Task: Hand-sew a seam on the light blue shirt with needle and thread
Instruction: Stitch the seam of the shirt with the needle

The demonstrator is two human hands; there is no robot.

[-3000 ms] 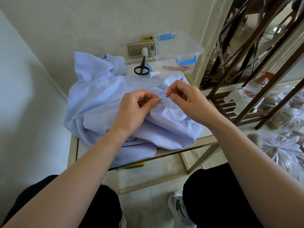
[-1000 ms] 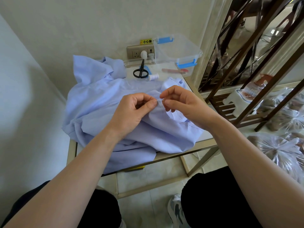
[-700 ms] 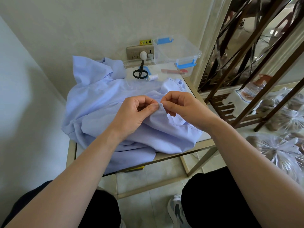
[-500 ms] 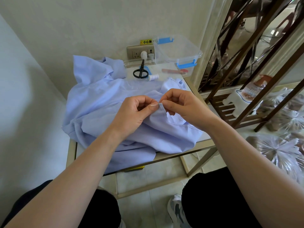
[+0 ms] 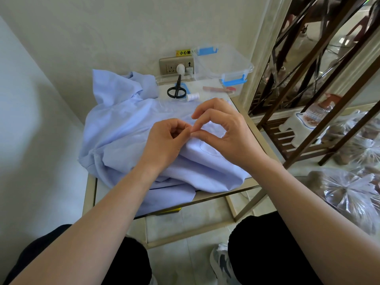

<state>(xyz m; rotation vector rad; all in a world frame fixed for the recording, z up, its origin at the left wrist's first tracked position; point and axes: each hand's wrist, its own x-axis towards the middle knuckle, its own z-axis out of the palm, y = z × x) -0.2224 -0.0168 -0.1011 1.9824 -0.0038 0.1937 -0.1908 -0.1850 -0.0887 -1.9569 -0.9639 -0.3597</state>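
Observation:
The light blue shirt (image 5: pixel 127 136) lies bunched on a small glass-topped table (image 5: pixel 90 194). My left hand (image 5: pixel 164 140) pinches a raised fold of the shirt between thumb and curled fingers. My right hand (image 5: pixel 224 130) meets it fingertip to fingertip, thumb and forefinger pinched at the fold where the needle sits; the needle itself is too small to make out. A thin thread shows faintly on the cloth under my right hand. A white thread spool (image 5: pixel 192 97) lies at the back of the table.
Black scissors (image 5: pixel 177 90) lie beside the spool. A clear plastic box with blue clips (image 5: pixel 223 66) stands at the back right by a wall socket (image 5: pixel 176 66). A dark metal rack (image 5: pixel 308 99) and plastic bags (image 5: pixel 349 192) fill the right side. My knees are under the table's front edge.
My right hand's fingers have opened out and lifted a little while thumb and forefinger stay pinched at the fold. My left hand keeps its pinch in the same place.

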